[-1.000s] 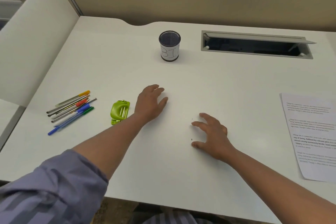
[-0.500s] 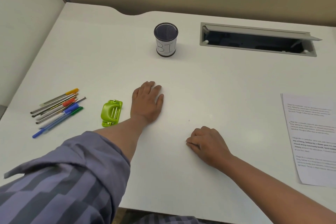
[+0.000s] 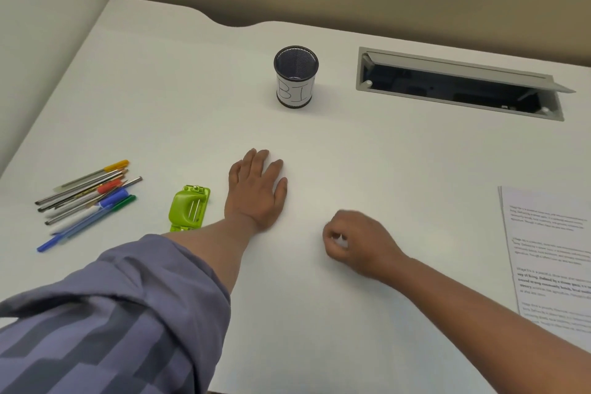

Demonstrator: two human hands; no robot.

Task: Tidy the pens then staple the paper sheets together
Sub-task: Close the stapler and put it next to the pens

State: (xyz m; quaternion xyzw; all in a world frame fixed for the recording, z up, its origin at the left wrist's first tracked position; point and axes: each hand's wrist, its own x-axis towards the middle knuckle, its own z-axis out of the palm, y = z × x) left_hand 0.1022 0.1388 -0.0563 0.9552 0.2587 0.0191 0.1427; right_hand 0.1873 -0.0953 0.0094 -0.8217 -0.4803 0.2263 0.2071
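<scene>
Right hand (image 3: 358, 241) now curled tighter into an empty fist, left hand (image 3: 256, 190) unmoved, flat, holding nothing, beside green stapler (image 3: 189, 207), pens (image 3: 88, 200) untouched

Left hand (image 3: 256, 190) flat, fingers straight; right hand (image 3: 358, 241) curled into loose fist, empty.

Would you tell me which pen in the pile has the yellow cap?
The yellow-capped pen lies at the far edge of the pile, farthest from the person; the others nearer show red, blue or green.
</scene>
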